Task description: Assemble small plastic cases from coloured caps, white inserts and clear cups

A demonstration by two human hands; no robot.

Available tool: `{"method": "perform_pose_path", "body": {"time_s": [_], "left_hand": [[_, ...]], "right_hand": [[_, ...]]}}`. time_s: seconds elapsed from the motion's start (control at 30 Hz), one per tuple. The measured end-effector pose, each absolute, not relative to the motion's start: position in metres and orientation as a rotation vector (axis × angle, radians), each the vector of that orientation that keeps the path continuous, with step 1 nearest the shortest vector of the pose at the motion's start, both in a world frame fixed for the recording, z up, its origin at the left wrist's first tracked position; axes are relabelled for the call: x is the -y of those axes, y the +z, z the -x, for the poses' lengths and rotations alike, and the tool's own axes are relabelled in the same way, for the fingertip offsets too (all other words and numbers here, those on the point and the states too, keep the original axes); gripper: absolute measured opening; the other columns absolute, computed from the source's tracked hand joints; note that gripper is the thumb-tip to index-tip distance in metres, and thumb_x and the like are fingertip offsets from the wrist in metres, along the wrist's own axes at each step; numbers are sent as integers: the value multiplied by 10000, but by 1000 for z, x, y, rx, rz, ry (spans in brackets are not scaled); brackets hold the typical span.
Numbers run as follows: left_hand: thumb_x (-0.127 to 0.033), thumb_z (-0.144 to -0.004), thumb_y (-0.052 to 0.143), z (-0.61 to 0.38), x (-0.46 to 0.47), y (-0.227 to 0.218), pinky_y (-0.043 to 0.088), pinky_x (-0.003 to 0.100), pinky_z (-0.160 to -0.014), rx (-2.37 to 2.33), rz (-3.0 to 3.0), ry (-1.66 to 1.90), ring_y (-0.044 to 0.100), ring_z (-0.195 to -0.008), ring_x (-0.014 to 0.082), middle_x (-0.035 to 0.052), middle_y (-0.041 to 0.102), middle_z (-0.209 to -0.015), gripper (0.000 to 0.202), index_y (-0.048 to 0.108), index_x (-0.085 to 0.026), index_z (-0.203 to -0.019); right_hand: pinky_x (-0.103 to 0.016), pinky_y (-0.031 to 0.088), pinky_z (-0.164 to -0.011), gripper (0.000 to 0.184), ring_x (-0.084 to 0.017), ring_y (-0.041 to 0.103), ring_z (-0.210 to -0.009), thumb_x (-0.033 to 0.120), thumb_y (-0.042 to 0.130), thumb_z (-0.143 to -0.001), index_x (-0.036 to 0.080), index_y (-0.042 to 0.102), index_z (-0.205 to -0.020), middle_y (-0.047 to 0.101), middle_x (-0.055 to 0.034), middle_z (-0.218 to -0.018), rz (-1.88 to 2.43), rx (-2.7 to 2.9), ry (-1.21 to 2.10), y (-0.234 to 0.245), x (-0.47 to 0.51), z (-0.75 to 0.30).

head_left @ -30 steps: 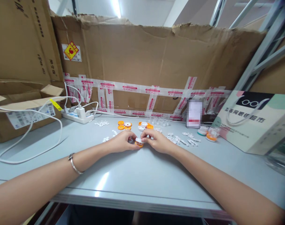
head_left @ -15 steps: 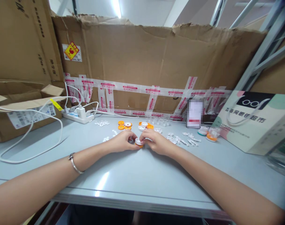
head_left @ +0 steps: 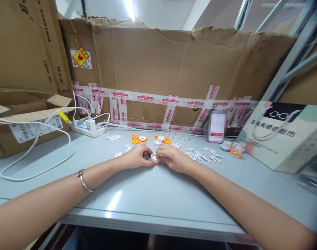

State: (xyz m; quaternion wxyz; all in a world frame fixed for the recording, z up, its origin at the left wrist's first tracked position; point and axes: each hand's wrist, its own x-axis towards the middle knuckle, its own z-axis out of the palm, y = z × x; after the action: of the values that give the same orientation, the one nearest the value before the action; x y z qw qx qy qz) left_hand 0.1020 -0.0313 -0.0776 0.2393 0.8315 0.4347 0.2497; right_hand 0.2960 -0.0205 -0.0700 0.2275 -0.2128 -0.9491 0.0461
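Observation:
Between my hands, low on the grey table, is a small round piece [head_left: 154, 158], white on top with an orange base. My left hand [head_left: 138, 157] grips it from the left between thumb and fingers. From the right, the bent fingers of my right hand [head_left: 171, 157] close on its rim. Just behind lie orange and white rings [head_left: 139, 139] and a second group of orange and white round parts [head_left: 162, 140]. Small white parts [head_left: 127, 148] lie by my left hand, and white plastic pieces [head_left: 203, 155] spread out to the right of my right hand.
Clear little cups [head_left: 177, 134] stand at the back. A phone-like screen [head_left: 217, 126], finished-looking round pieces with clear tops [head_left: 236, 150] and a paper bag [head_left: 280, 139] are on the right. At left are a power strip [head_left: 87, 130], a looping white cable [head_left: 30, 179] and an open carton [head_left: 25, 128].
Both hands stay around the round piece in nearly the same place. My right fingers have shifted very slightly on it, and the whole view has moved a little.

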Motion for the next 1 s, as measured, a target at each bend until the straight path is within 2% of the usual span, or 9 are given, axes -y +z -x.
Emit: {"method": "perform_pose_path", "body": {"time_s": [0.13,0.43,0.67,0.8,1.0], "left_hand": [[-416,-649,621,-102,31,-76,343,218,-538,-1196,-2292,638,474,-638,128,2,572,-700,334,636,-136,-831],[-413,-673,618,-101,30,-75,381,235,-597,-1182,-2314,627,529,-708,154,28,618,-778,326,615,-127,-829],[-484,-657,631,-103,31,-77,373,237,-603,-1199,-2319,657,514,-712,152,19,597,-780,403,620,-135,-857],[-511,-706,579,-102,32,-76,372,237,-605,-1177,-2342,669,510,-707,147,24,604,-794,401,624,-143,-860],[-534,-687,594,-101,35,-73,387,238,-638,-1196,-2423,715,524,-769,168,43,617,-826,400,629,-158,-821]], "right_hand": [[-263,360,-689,212,-153,501,-743,-12,450,-755,152,584,-748,608,-53,-784,570,2676,-16,-69,22,-296],[-268,310,-690,223,-164,471,-786,-30,476,-718,165,575,-762,609,-49,-843,636,2778,-275,-69,27,-292],[-264,313,-688,220,-157,463,-779,-19,478,-738,170,575,-799,590,-42,-827,627,2745,-193,-70,25,-295],[-281,339,-705,191,-166,467,-779,15,457,-783,166,573,-797,588,-57,-825,617,2724,-151,-69,26,-297],[-313,397,-747,100,-171,525,-797,118,501,-823,167,585,-800,614,-60,-815,603,2643,90,-62,29,-298]]}}
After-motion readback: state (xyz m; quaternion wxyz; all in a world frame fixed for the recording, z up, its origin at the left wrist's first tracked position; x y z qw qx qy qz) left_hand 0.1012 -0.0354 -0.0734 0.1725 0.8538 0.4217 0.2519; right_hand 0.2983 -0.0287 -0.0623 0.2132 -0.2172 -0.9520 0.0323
